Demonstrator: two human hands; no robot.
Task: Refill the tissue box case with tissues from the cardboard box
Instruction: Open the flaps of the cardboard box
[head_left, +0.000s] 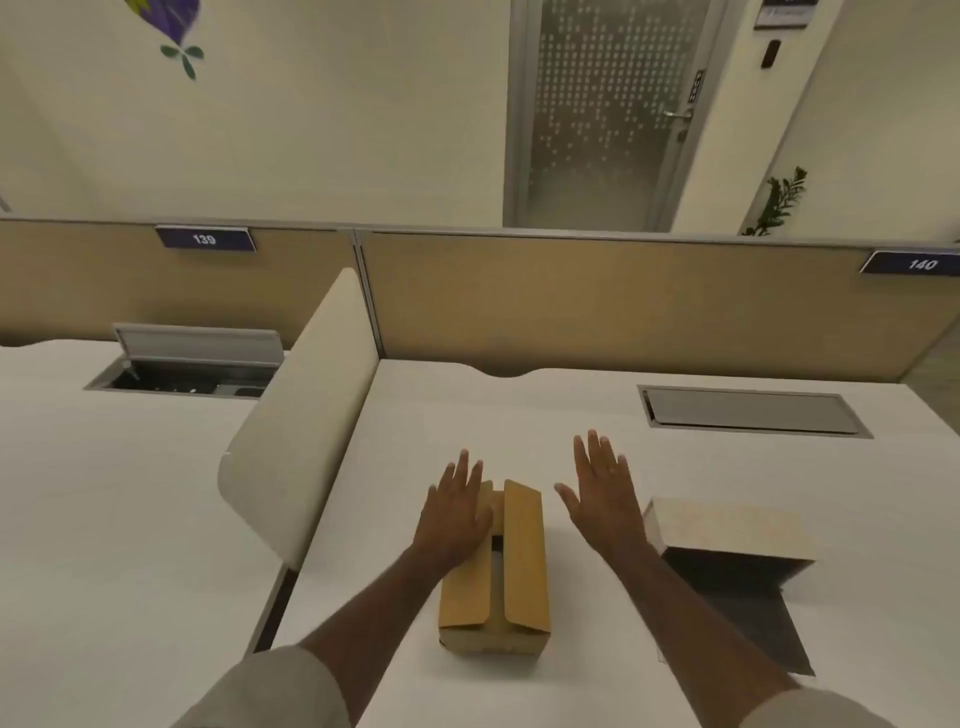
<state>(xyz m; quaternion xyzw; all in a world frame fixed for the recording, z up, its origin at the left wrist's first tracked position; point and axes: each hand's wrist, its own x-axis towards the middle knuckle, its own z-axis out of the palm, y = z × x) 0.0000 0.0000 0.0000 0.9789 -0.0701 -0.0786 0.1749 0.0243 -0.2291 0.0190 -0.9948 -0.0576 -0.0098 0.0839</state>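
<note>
A brown cardboard box (519, 571) stands on the white desk (519, 410) in front of me, its top flaps nearly closed with a dark gap between them. My left hand (457, 506) lies flat with spread fingers over the box's left flap. Just right of the box, my right hand (605, 493) hovers open and holds nothing. Further right sits the tissue box case (727, 527), beige on top, with a dark flat panel (748, 613) spread out at its near side. No tissues are visible.
A rounded cream divider (301, 415) stands at the desk's left edge. A closed grey cable hatch (748, 413) is set into the desk at the back right. Tan partition panels (597, 306) close off the back. The neighbouring desk has an open cable hatch (192, 364).
</note>
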